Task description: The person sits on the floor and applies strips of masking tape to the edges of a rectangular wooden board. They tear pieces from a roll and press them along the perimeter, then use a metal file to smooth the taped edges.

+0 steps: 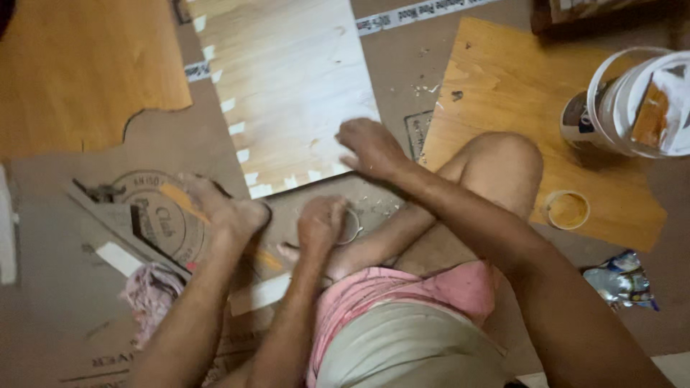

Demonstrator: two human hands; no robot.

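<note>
Two hands: left hand (228, 215) is clenched round a blurred orange-handled tool (185, 203); right hand (370, 147) has its fingers bent on the pale board's (287, 79) lower corner, grip unclear.
Bucket: white bucket (611, 108), something orange-brown inside.
Cap: small round cap (568, 210), yellowish contents.
Edges: board's left edge is notched.
Room: bare cardboard (57, 251) left.

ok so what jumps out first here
The pale wood board lies top centre, its lower edge fringed with white tape bits, with the right hand pressing its corner. At far right a white plastic bucket sits on an orange-brown veneer sheet. Lower left, another hand closes on an orange-handled tool.
</note>
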